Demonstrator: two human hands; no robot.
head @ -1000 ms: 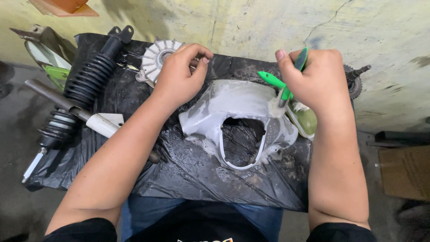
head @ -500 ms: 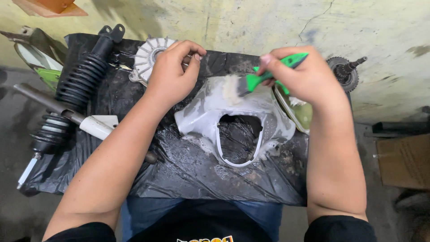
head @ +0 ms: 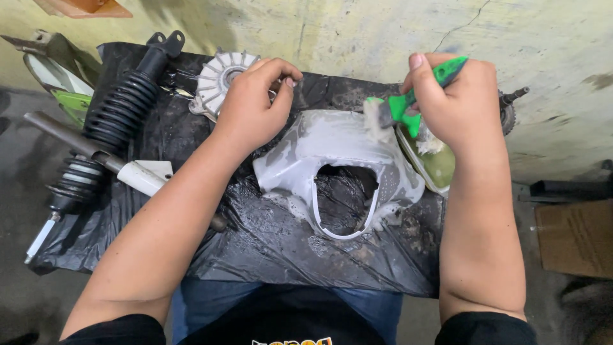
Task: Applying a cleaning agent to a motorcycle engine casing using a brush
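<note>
A white plastic fairing panel [head: 332,150] with a large cut-out lies soapy on a black plastic sheet [head: 268,243] over my lap. My left hand [head: 252,102] grips the panel's far left edge. My right hand [head: 456,102] is closed around a green-handled brush [head: 408,105], whose bristles touch the panel's upper right surface. A green bowl of sudsy water [head: 434,160] sits just under my right hand, beside the panel.
A black coil shock absorber [head: 118,115] and a metal rod with a white part [head: 137,172] lie at the left. A finned silver hub [head: 217,80] sits behind my left hand. A cardboard box [head: 575,236] is on the floor at right. The wall stands close behind.
My right hand has swung the brush from upright beside the bowl down onto the panel's upper right, moving leftward. My left hand has kept its grip on the panel.
</note>
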